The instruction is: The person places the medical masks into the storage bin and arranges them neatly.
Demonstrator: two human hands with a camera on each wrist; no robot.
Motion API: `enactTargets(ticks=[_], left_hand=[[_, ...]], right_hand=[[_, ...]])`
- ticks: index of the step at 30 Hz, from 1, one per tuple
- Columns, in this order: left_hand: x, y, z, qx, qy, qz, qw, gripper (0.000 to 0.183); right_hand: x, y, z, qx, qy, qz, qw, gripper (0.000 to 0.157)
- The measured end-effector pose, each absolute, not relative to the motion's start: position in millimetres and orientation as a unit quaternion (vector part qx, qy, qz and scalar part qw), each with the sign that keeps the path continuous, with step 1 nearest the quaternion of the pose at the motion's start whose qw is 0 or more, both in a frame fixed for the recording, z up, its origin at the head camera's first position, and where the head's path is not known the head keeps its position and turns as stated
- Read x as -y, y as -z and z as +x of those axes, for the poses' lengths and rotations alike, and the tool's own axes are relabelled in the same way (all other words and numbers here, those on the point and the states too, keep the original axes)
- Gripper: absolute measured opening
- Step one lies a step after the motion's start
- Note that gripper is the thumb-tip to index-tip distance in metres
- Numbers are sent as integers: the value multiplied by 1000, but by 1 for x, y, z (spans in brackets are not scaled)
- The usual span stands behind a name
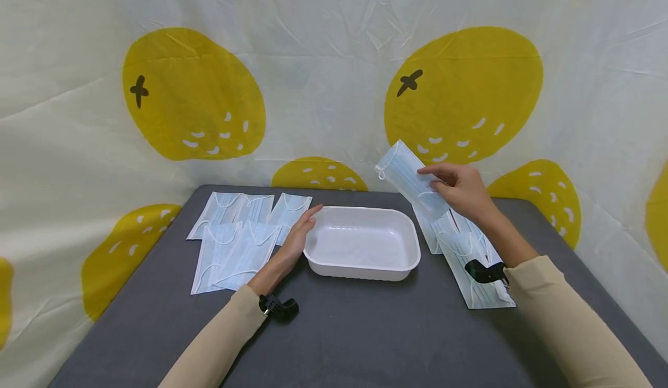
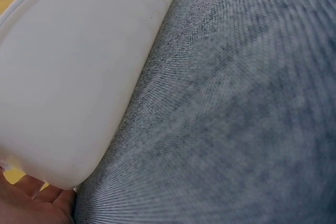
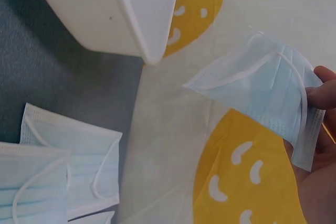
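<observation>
A white rectangular plastic tray [image 1: 362,244] stands on the table; its inside shows bare. My left hand [image 1: 292,243] touches the tray's left end, fingers fairly straight along the wall, as the left wrist view also shows with the fingers [image 2: 50,195] at the tray's corner. Raised above the right-hand pile, my right hand [image 1: 463,191] pinches a light blue face mask [image 1: 403,170] between thumb and fingers. In the right wrist view that mask [image 3: 257,82] hangs bent, its white ear loop visible. Beneath it lie more face masks [image 1: 469,260], partly hidden by the right forearm.
Left of the tray, several blue face masks [image 1: 224,254] lie overlapping on the dark grey table [image 1: 365,336]. A white curtain [image 1: 323,86] with yellow fruit shapes hangs behind the table's far edge. Each wrist wears a black device [image 1: 279,308].
</observation>
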State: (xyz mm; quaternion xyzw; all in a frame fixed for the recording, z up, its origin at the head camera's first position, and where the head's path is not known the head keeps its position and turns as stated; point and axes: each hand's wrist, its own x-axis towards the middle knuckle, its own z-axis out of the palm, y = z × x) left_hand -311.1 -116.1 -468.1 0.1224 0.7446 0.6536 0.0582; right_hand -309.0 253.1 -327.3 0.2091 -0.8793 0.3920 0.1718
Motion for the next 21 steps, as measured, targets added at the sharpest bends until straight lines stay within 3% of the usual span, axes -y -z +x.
enactTargets(ticks=[21], left_hand=[[116, 470, -312, -741, -659, 122, 53, 49]], right_hand=[[-205, 330, -307, 869, -415, 262, 65, 27]])
